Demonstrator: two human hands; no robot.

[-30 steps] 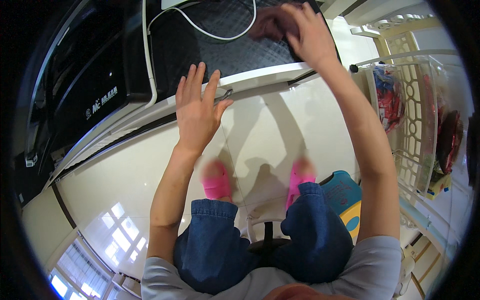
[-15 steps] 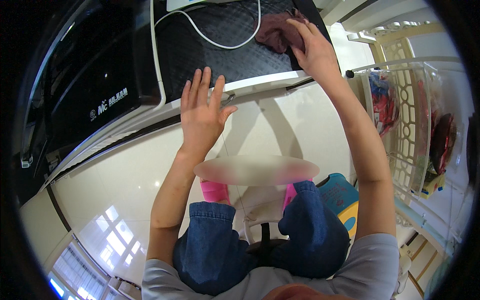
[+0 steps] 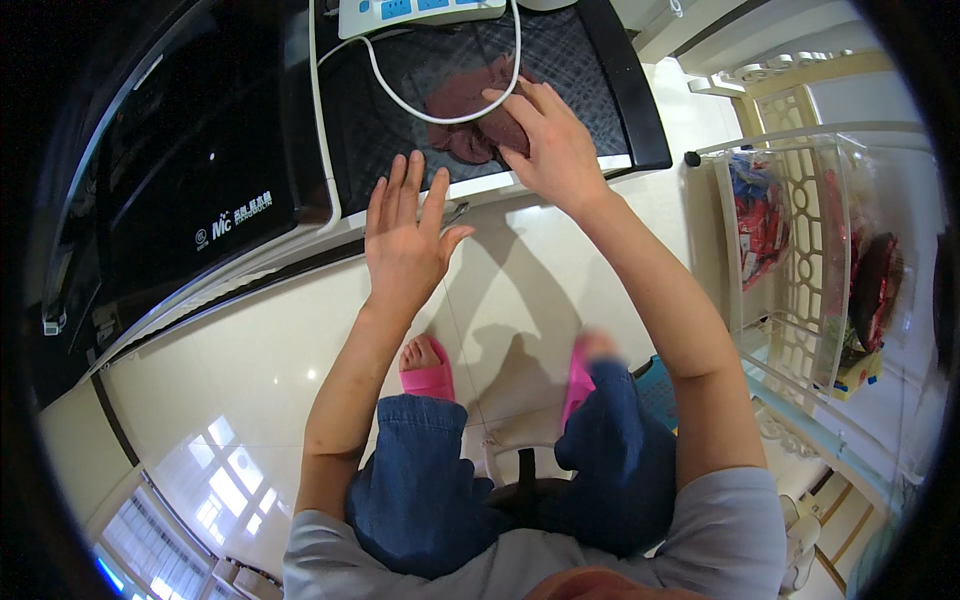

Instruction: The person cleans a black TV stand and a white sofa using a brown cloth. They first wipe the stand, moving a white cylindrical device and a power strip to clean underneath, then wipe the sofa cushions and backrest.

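Note:
A crumpled dark reddish-brown cloth (image 3: 455, 98) lies on a black, textured, wet-looking top (image 3: 350, 130) with a white front edge. My right hand (image 3: 555, 150) rests on the cloth's right part, with the thumb at its near side and the fingers bent over it. My left hand (image 3: 405, 240) is open, its fingers stretched out and apart at the front edge of the top, with nothing in it. A white cord (image 3: 392, 92) loops over the top and crosses the cloth close to my right fingertips. The cloth's part under my palm is hidden.
A white power strip with blue sockets (image 3: 430, 12) sits at the far edge. On the left stands a glossy black unit (image 3: 190, 130). A rack with bagged items (image 3: 765, 225) is at the right. Below are pink slippers (image 3: 428, 380) and a blue stool (image 3: 656, 392).
My right hand and the cloth have moved left and slightly nearer across the black top, to the cord. My left hand has stayed nearly in place. More of the power strip shows.

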